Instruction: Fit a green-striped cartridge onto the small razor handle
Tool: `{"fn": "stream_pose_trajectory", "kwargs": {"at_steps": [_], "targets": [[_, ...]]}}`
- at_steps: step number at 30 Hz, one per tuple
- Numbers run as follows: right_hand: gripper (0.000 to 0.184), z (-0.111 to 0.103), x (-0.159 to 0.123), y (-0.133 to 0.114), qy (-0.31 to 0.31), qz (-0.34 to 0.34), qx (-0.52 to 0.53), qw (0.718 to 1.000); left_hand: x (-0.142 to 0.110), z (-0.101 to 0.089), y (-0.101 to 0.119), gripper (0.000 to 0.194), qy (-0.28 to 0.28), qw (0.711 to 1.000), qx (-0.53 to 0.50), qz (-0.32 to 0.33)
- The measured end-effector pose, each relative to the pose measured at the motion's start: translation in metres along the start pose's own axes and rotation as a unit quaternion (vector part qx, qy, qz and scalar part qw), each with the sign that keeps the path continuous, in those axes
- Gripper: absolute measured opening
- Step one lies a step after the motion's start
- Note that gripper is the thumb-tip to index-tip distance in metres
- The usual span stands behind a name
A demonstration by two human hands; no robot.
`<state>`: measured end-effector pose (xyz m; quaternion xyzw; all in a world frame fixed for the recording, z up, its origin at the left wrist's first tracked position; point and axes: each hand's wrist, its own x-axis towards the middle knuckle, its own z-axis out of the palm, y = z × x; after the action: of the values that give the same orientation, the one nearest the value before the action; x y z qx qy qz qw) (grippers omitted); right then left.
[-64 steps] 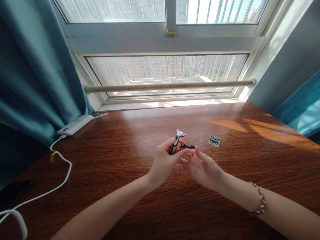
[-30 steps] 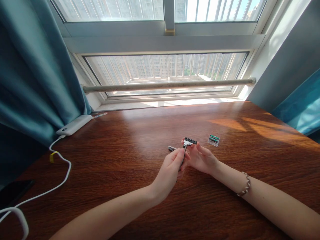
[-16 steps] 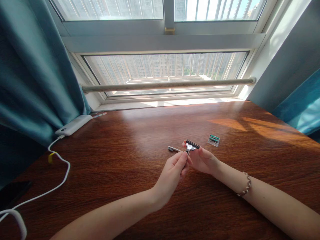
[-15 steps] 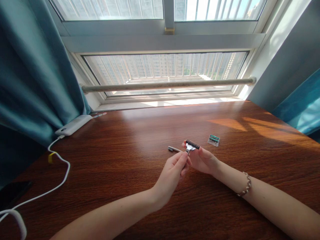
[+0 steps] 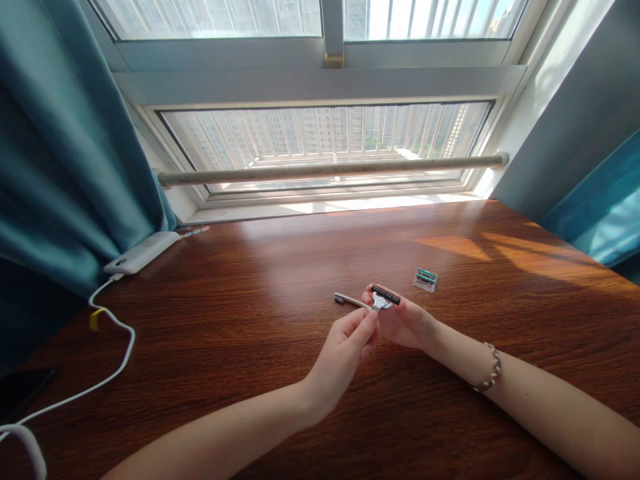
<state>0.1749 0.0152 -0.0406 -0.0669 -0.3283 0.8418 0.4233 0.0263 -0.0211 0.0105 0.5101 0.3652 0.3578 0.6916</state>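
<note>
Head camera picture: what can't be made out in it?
- Silver-and-black razor: handle, hidden by the left hand; head view.
- Thin pale brush with black bristles: far end, behind razor and hand; head view.
- Clear plastic case with green strips: fine detail too small; head view.
- Flat black object: cut off by left edge, too dark to identify; head view.

No text, label, brand, number or sign can be read here. On the white device point(image 5: 143, 253) there is one small dark mark, but it is too small and not clear enough for reading.
</note>
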Motion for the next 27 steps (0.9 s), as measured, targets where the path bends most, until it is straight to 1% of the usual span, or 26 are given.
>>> {"fn": "stream_pose_trajectory", "kwargs": {"at_steps": [5,11,18,27], "targets": [[0.045,0.0012,-0.0003,-0.0005,-0.024,-0.006,0.010,1.000,-0.0004,0.0021,-0.0018,0.033,-0.010,1.000,0.000,-0.007],[0.045,0.0045,-0.0009,-0.0008,-0.013,0.002,0.020,1.000,-0.0015,0.0028,-0.0049,0.031,-0.024,0.999,-0.019,-0.012],[0.047,0.0037,-0.0009,0.0008,0.004,0.005,0.038,0.999,-0.0019,0.0047,-0.0052,0.028,-0.033,0.996,-0.072,-0.043],[0.046,0.0053,-0.0003,0.0003,0.022,0.006,0.027,0.999,-0.0005,0.0035,-0.0037,0.026,-0.027,0.999,-0.032,-0.020]]}}
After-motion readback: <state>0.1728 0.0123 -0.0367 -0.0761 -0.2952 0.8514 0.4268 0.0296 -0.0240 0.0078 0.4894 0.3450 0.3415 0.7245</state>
